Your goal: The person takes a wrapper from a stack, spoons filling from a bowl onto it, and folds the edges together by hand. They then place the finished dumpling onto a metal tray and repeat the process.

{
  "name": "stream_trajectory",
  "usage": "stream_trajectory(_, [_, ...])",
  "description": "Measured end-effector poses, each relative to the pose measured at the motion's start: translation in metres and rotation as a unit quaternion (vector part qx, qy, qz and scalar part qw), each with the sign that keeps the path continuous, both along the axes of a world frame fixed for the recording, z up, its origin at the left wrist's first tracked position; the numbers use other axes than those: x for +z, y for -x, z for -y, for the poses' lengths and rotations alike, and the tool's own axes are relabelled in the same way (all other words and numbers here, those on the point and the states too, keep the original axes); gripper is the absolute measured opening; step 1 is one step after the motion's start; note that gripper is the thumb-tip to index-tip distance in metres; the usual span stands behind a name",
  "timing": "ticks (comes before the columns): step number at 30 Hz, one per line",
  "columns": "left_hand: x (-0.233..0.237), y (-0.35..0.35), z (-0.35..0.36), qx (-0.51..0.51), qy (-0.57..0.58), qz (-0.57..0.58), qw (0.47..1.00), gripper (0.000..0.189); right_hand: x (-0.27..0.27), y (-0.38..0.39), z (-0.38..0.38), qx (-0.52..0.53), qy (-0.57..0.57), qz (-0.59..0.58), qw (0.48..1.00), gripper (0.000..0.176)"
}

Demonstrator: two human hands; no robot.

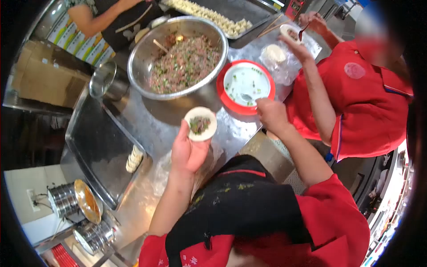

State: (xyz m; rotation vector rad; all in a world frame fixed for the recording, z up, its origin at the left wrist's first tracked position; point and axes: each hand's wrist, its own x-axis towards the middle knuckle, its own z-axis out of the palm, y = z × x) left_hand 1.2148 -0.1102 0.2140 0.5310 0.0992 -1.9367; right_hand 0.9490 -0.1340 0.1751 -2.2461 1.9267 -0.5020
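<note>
On the fingers of my left hand [191,153] rests a round dumpling wrapper [187,120] with a small mound of meat and green filling [199,125] in its middle. My right hand [272,116] is closed at the near edge of a red-rimmed white bowl [226,99], on a spoon [246,96] whose head lies inside the bowl. Green bits float or stick in that bowl. Beyond my left hand stands a large steel bowl [134,73] of minced filling [187,64], with a light-coloured handle poking out of it.
Several folded dumplings [134,159] stand along one side of a dark tray [95,142] on the left. A full tray of dumplings [213,18] is at the back. On the right, a co-worker in red [351,93] holds a wrapper and spoon near stacked wrappers [275,54]. Another person's arm [95,20] reaches in top left.
</note>
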Motion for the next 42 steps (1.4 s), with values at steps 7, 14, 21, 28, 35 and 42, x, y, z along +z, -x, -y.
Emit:
stream_trajectory(7, [-0.002,-0.006,-0.003,0.048,-0.001,-0.001,0.999,0.047,0.089,-0.042,-0.027,0.029,0.008,0.329,0.944,0.013])
stream_trajectory(14, [0.004,-0.012,-0.013,0.049,0.024,-0.019,0.998,0.047,0.1,-0.071,-0.034,0.104,-0.035,0.328,0.938,0.013])
stream_trajectory(21, [0.015,-0.016,-0.027,-0.024,0.056,0.025,0.998,0.043,0.108,-0.08,-0.029,0.147,-0.006,0.319,0.936,0.013])
stream_trajectory(28, [0.014,-0.027,-0.032,-0.091,0.057,0.036,0.994,0.071,0.117,-0.082,-0.028,0.134,-0.151,0.38,0.903,0.016])
stream_trajectory(35, [0.018,-0.029,-0.034,-0.15,-0.002,0.099,0.984,0.086,0.111,-0.078,-0.014,0.117,-0.175,0.383,0.9,0.014])
stream_trajectory(42, [0.014,-0.033,-0.036,-0.161,0.006,0.063,0.985,0.095,0.11,-0.081,0.006,0.145,-0.207,0.292,0.922,0.015])
